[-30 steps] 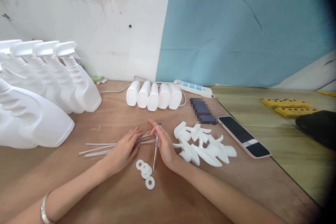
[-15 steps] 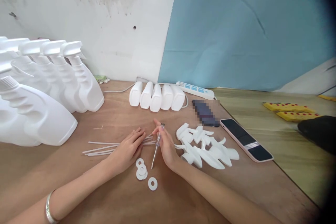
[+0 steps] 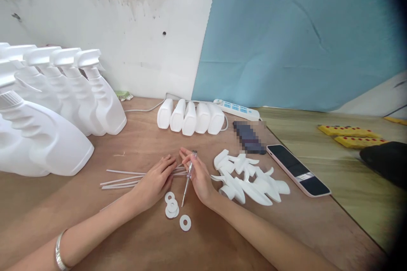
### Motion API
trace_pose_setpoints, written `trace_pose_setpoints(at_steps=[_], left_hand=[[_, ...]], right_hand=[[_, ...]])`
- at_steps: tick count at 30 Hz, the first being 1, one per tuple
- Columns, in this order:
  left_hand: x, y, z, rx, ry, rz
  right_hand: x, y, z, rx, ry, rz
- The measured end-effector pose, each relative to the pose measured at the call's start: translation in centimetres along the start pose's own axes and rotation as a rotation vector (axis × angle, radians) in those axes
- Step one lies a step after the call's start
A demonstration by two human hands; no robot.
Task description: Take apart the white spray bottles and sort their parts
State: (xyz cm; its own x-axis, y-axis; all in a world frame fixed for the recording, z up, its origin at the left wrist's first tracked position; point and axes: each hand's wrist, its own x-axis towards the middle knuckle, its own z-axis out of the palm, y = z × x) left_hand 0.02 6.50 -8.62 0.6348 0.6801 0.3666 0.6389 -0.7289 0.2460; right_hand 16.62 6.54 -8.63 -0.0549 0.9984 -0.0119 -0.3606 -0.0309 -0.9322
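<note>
My right hand [image 3: 201, 178] grips a screwdriver [image 3: 190, 170] with a clear handle, its thin shaft slanting down toward the table. My left hand [image 3: 155, 180] lies flat, palm down, across several thin white tubes [image 3: 124, 181], fingers stretched out. The tubes stick out on both sides of that hand. Just below the hands lie several flat white washers [image 3: 171, 206], some overlapping, and one single washer [image 3: 185, 222] sits apart. To the right of my right hand is a pile of white spray trigger parts [image 3: 251, 180].
White spray bottles [image 3: 104, 101] stand at the left, with other bottles [image 3: 47, 139] in front. Several small white plastic covers [image 3: 190, 118] line up at the back by a power strip [image 3: 238, 110]. A phone [image 3: 299, 170] and a dark pixelated object [image 3: 249, 136] lie at the right.
The fingers of my right hand have shifted slightly left, and the screwdriver's tip has moved a little left and down. My left hand stays in place on the tubes.
</note>
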Motion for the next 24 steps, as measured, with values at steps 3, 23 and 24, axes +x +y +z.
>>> trace_pose_setpoints(at_steps=[3,23,24], left_hand=[[0.2,0.1,-0.1,0.006,-0.003,-0.002],[-2.7,7.5,-3.7,-0.798,-0.211,-0.349],[-2.6,7.7,-3.8,-0.829,-0.201,-0.341]], right_hand=[[-0.1,-0.2,0.1,0.039,0.005,-0.002],[-3.9,-2.1,-1.4,0.024,0.069,-0.142],[-4.2,-2.3,-1.4,0.016,0.050,-0.135]])
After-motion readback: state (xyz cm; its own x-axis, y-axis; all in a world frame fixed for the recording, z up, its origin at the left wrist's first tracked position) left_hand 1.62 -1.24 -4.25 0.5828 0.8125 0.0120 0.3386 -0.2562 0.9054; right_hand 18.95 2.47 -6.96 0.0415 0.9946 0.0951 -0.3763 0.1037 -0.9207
